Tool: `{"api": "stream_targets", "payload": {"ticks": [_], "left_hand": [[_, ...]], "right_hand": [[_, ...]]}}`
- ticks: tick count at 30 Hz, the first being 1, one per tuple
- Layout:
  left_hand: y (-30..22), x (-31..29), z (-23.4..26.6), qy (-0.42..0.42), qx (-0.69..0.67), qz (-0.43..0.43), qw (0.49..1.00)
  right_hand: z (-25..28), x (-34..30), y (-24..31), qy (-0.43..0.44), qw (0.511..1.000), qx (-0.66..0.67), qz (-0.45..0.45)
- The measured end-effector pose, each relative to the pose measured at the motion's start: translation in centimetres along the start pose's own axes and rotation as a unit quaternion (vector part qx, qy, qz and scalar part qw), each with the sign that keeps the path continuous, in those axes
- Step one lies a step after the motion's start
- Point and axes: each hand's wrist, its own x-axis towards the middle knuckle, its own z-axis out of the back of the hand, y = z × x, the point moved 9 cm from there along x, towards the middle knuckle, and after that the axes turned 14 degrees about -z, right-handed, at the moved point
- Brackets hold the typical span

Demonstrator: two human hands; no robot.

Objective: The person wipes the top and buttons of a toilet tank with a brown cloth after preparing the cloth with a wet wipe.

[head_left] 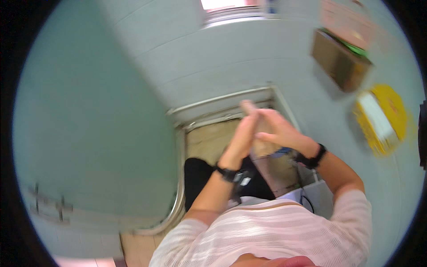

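The left hand (243, 135) and the right hand (281, 130) met near the middle of the frame, their fingers leaning against each other. The fingers were not clenched into fists, but the palms were turned inward and hidden, so I could not tell whether something small was grasped between them. One blurred fingertip stood above the others, and I could not say to which hand it belonged. The nearest things to the hands were the black wristbands: the left wristband (229, 174), with a white patch beside it, and the right wristband (317, 157).

Below the right hand, a blue object (281, 152) was partly covered and hard to name. Behind the fingers ran a pale metal rail (222, 101), above a tan floor (207, 139). Black trousers (198, 178) and a pale knitted top (284, 224) filled the lower part, the top cut by the lower edge.

A greenish frosted panel (95, 115) occupied the left side. At the upper edge, a window (233, 15) was cut off. In the upper right, a brown box (336, 60) held something green; below it was a yellow package (389, 107) with a white part. Its reddish markings were too blurred to read.
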Motion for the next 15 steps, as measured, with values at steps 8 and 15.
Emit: {"api": "stream_targets", "payload": {"ticks": [8, 15], "left_hand": [[-4.9, 0.8, -5.7, 0.091, -0.163, -0.065, 0.980], [-5.5, 0.5, -7.4, 0.133, -0.177, -0.070, 0.973]], "right_hand": [[7.9, 1.2, 2.7, -0.123, 0.991, 0.058, -0.019], [18.9, -1.7, 10.3, -0.426, 0.854, -0.291, 0.071]]}}
